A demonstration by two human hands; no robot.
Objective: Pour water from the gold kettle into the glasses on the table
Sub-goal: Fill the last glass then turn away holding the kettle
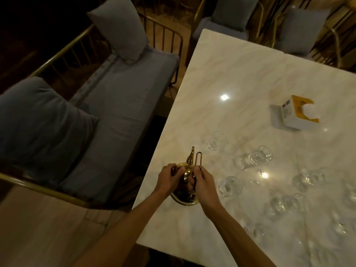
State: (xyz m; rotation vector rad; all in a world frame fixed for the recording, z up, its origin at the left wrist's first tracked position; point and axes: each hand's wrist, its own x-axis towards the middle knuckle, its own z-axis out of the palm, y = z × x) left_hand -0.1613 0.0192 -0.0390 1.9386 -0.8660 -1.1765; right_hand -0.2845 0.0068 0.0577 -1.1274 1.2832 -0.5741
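Both hands are on the polished gold metal kettle (185, 182), which stands at the near left edge of the pale marble-topped bench (240, 70). The right hand (203, 183) is closed round the tall, thin gold loop handle (198, 160), fingers curled over its lower part while the top of the loop rises clear above them. The left hand (169, 179) is clamped against the kettle's rounded shoulder on the side facing the bench edge, probably steadying the body or the lid; which of the two cannot be told, as the hand covers that part.

The kettle's long axis runs from its base near the person, up through the body, to the curved gold spout (191, 156), which points away from the person and slightly left, along the bench edge. The clear glasses all lie to the right of that line. The closest is the clear glass tumbler (230, 186) just beside the right hand; another clear glass (215, 140) stands farther off, ahead and to the right of the spout tip. More glasses (254, 157) are scattered further right, blurred and hard to count.

So the spout does not face any glass. By my judgement the coming move turns on swinging the spout rightward, with the right hand, the nearer one to the glasses, carrying the lift and tilt. A white and yellow tissue box (294, 116) sits well apart, toward the far right.
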